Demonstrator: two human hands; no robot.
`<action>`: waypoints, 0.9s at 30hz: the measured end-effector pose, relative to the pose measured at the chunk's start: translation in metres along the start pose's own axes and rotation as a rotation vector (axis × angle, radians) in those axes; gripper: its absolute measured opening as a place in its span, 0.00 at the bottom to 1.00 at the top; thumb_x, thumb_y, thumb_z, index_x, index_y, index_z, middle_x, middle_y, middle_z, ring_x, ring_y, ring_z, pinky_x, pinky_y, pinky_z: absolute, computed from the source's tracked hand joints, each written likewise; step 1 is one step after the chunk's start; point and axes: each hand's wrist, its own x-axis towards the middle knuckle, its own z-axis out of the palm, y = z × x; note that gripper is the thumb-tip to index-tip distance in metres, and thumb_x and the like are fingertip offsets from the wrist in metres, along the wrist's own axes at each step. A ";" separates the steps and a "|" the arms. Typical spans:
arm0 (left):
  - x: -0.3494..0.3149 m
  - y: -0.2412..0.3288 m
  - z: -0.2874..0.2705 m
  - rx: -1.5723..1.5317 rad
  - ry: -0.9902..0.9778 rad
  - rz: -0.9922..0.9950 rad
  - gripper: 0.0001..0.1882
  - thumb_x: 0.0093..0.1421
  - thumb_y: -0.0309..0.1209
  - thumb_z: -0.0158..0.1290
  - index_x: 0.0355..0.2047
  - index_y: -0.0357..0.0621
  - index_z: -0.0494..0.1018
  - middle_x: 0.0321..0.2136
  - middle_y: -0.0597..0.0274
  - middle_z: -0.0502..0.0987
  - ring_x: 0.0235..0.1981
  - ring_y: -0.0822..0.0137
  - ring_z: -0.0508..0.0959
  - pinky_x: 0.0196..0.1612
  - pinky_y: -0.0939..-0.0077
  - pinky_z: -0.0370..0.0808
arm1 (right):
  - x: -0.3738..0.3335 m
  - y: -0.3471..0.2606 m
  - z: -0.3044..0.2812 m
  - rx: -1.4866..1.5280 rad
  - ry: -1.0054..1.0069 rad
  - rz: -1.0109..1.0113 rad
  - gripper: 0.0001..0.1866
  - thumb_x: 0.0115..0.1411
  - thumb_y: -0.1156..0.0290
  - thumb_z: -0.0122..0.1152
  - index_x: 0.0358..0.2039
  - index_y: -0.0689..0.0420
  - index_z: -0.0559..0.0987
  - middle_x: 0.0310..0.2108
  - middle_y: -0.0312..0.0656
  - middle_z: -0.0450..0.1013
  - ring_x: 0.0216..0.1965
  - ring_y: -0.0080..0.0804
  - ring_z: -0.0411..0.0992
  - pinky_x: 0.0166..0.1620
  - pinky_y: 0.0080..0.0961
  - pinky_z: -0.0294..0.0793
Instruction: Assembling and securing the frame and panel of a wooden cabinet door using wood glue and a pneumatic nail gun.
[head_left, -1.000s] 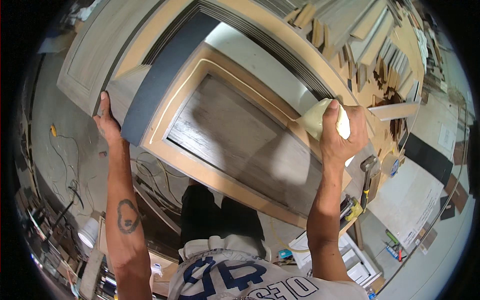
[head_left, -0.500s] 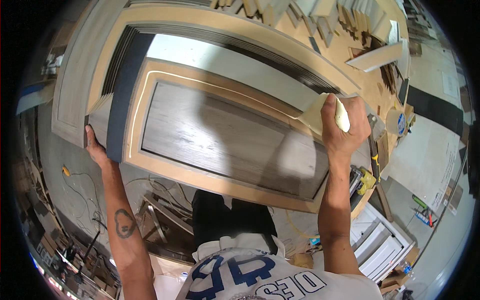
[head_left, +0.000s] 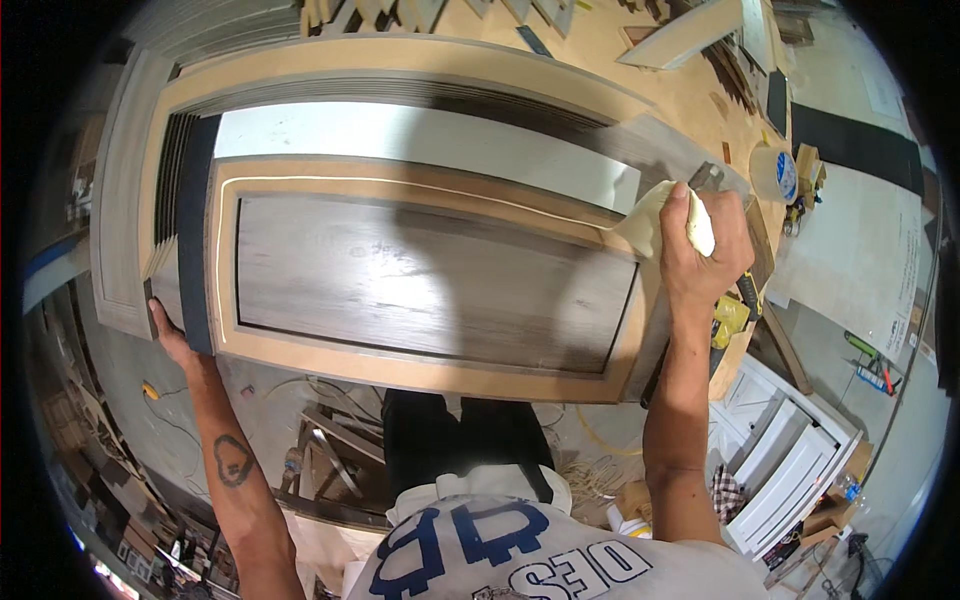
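Note:
A cabinet door (head_left: pixel 420 270) with a grey wood-grain panel and tan frame lies face up before me. Closed around a cream squeeze bottle (head_left: pixel 643 222), my right hand (head_left: pixel 712 245) tilts it so the tip meets the frame's far side. A thin pale bead of glue (head_left: pixel 400 183) runs along the left and far sides of the frame to that tip. My left hand (head_left: pixel 178 338) grips the near edge of a grey board (head_left: pixel 163 290), left of the dark strip (head_left: pixel 198 235); one finger shows along the edge, the others are hidden.
Stacked door frames (head_left: pixel 400 58) lie behind the door, with a white strip (head_left: pixel 330 130) between. Wood offcuts (head_left: pixel 690 35) cover the far bench. A tape roll (head_left: pixel 773 174) and yellow tool (head_left: pixel 730 318) sit at right. White doors (head_left: pixel 785 450) stand lower right; cords (head_left: pixel 330 392) trail across the floor.
The view has turned, so the door lies flatter and farther left in it. The bottle tip has moved a little rightward along the frame, and the bead follows it. Both hands keep their grips.

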 end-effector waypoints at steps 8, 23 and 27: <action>-0.002 0.006 -0.001 -0.007 -0.002 -0.082 0.35 0.65 0.46 0.53 0.66 0.41 0.57 0.62 0.57 0.63 0.57 0.58 0.70 0.59 0.64 0.70 | -0.011 0.033 -0.030 -0.083 0.057 0.061 0.08 0.52 0.76 0.69 0.23 0.60 0.76 0.20 0.40 0.67 0.19 0.33 0.65 0.25 0.28 0.65; 0.002 -0.002 -0.005 0.117 -0.141 -0.039 0.36 0.67 0.50 0.49 0.67 0.40 0.55 0.63 0.54 0.60 0.58 0.59 0.67 0.61 0.63 0.66 | -0.053 0.032 -0.069 -0.070 0.075 0.132 0.07 0.50 0.81 0.69 0.23 0.60 0.77 0.19 0.40 0.68 0.19 0.32 0.65 0.25 0.26 0.66; 0.006 0.009 -0.014 0.171 -0.166 0.013 0.37 0.66 0.50 0.50 0.67 0.42 0.54 0.63 0.55 0.60 0.60 0.58 0.66 0.63 0.61 0.63 | -0.067 0.021 -0.078 -0.091 0.069 0.135 0.08 0.49 0.81 0.69 0.23 0.60 0.76 0.19 0.41 0.68 0.19 0.34 0.65 0.24 0.26 0.65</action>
